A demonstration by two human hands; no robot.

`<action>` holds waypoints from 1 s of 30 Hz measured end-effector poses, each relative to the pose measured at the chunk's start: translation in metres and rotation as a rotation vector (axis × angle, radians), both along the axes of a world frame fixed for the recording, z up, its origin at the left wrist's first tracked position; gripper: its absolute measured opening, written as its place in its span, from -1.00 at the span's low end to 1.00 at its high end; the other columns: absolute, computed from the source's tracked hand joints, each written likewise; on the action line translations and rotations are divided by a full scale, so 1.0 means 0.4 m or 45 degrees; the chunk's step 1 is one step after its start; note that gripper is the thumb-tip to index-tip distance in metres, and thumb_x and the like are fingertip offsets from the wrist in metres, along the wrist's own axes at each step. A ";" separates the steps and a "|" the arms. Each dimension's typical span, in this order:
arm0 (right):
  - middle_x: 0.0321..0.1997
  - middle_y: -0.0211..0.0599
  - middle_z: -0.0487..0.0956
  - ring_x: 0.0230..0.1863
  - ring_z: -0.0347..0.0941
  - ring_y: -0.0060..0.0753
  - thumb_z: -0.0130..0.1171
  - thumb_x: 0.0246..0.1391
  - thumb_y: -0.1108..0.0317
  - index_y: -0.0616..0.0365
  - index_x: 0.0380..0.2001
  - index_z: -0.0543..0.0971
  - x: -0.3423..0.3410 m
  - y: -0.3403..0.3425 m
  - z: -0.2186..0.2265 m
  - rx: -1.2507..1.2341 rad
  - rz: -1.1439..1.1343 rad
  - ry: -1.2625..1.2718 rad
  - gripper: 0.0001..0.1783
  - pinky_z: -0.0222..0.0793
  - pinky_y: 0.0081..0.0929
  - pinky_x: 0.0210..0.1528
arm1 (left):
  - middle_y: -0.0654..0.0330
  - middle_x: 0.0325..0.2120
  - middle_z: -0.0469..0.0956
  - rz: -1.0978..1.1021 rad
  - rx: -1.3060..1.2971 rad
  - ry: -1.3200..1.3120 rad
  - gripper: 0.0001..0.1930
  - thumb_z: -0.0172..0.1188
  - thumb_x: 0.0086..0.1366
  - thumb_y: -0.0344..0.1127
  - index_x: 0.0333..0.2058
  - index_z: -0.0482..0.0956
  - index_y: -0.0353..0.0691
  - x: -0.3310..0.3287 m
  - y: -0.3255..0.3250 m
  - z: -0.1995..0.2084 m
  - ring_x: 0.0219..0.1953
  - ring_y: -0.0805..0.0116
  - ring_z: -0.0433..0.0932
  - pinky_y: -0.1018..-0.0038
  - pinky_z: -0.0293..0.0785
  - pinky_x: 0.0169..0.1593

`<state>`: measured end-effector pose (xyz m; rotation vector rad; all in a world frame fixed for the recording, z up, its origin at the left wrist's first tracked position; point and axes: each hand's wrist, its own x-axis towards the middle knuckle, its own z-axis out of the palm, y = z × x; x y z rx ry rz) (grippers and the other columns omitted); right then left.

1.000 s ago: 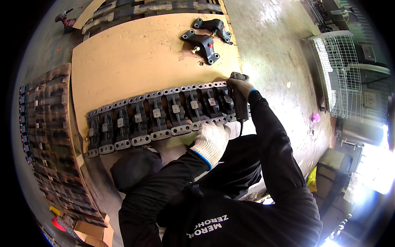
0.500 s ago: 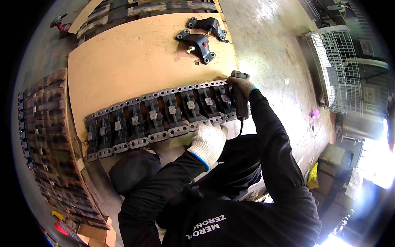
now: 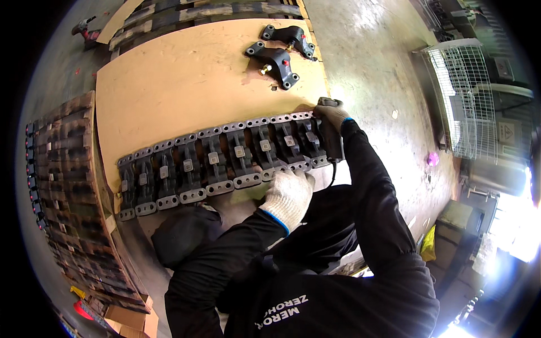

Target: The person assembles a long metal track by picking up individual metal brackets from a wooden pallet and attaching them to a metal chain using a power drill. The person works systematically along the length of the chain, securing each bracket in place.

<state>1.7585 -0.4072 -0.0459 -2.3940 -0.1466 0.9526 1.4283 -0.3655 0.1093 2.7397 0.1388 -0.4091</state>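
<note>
A row of dark cast metal brackets [image 3: 239, 153] stands side by side on cardboard, each with drilled bare-metal ends and a small square pad in the middle. My right hand [image 3: 333, 112], gloved, is closed around a dark corded hand tool [image 3: 333, 141] at the row's right end. The tool stands against the last bracket, and its working end cannot be made out. In a white knit glove with a blue cuff, my left hand [image 3: 290, 197] is at the near edge of the row, right of centre. Its fingers are curled against the bracket ends; what they grip is hidden.
Two black brackets with brass fittings [image 3: 276, 65] lie at the far right of the cardboard sheet [image 3: 169, 84]. Left is a wooden pallet [image 3: 65, 197]; a wire cage [image 3: 462, 101] stands right. A cardboard box [image 3: 132, 321] sits lower left. The tool's cord [image 3: 333, 172] hangs near my knee.
The whole view has shifted slightly, moving the scene a little to the right. Both hands keep their places on the row and the tool.
</note>
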 end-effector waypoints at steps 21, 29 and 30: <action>-0.01 0.00 0.58 -0.11 0.60 -0.14 0.54 -0.25 0.14 0.29 0.35 0.13 -0.024 -0.009 0.049 0.039 0.009 0.018 0.15 0.63 -0.21 -0.09 | 0.05 -0.17 0.65 0.039 0.011 -0.026 -0.62 0.23 0.24 -0.24 0.02 0.58 -0.21 -0.002 -0.014 -0.008 -0.11 0.12 0.68 0.23 0.58 -0.16; 0.03 0.11 0.58 -0.02 0.60 -0.05 0.51 -0.24 0.15 0.36 0.31 0.21 0.009 -0.020 0.055 -0.031 0.024 -0.058 0.08 0.61 -0.16 0.01 | 0.07 -0.19 0.65 0.030 -0.031 -0.006 -0.64 0.23 0.25 -0.24 0.00 0.58 -0.21 -0.010 0.007 0.003 -0.12 0.10 0.69 0.21 0.58 -0.13; 0.03 0.10 0.58 -0.03 0.60 -0.04 0.51 -0.25 0.15 0.35 0.31 0.21 0.011 -0.022 0.053 -0.019 0.018 -0.042 0.08 0.62 -0.17 0.00 | 0.07 -0.18 0.66 0.028 -0.028 0.003 -0.64 0.23 0.25 -0.24 0.00 0.58 -0.21 -0.009 0.008 0.005 -0.11 0.10 0.69 0.21 0.59 -0.13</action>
